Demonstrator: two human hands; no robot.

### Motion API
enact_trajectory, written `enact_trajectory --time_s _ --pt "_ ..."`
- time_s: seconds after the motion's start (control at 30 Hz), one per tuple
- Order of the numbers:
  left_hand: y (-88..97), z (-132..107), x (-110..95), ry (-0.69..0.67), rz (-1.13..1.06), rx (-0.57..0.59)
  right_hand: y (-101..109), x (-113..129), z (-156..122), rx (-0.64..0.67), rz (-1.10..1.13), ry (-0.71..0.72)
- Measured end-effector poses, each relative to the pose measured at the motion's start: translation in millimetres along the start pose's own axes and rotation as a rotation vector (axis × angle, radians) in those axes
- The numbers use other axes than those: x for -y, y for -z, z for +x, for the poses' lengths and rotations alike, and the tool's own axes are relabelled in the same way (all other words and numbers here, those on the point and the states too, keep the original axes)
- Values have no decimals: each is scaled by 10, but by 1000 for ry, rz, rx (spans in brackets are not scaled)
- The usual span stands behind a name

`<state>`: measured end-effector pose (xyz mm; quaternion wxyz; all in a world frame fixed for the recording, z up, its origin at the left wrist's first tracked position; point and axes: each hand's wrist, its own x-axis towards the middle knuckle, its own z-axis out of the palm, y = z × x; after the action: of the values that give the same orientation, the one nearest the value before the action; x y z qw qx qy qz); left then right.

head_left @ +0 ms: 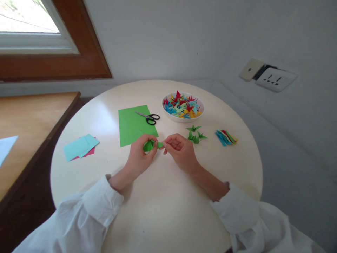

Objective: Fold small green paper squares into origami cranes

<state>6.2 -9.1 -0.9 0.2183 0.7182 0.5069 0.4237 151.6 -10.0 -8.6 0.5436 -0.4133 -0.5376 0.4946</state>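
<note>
A small piece of folded green paper (149, 145) is pinched between the thumb and fingers of my left hand (143, 150), above the middle of the table. My right hand (181, 151) closes its thumb and index finger on the paper's right tip. Part of the paper is hidden by my fingers. Just beyond my left hand lies a green sheet (131, 126), with black-handled scissors (150, 117) resting across its right side. To the right of my right hand sit several folded green paper cranes (195, 136).
A white bowl (183, 119) full of colourful paper cranes stands at the back of the round white table (163, 211). Coloured paper strips (226, 137) lie at the right. Light blue and pink paper pieces (81, 146) lie at the left. A wall socket (275, 79) is at the right.
</note>
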Motion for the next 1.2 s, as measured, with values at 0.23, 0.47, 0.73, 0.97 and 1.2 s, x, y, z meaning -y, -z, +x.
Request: enact_trajectory --time_s 0.23,0.47,0.73,0.97,1.2 --pt "-5 -5 -3 0 12 1 15 -30 4 22 -5 -1" --pt "-20 -17 -5 13 -30 36 -8 -56 9 0 3 -29" --pt "-41 -28 3 7 -38 40 -5 -63 22 14 35 -77" --pt "-30 -20 -22 27 -52 54 -12 -63 29 7 45 -89" --pt "-33 -35 -8 10 -39 57 -10 -79 31 -1 47 -103"
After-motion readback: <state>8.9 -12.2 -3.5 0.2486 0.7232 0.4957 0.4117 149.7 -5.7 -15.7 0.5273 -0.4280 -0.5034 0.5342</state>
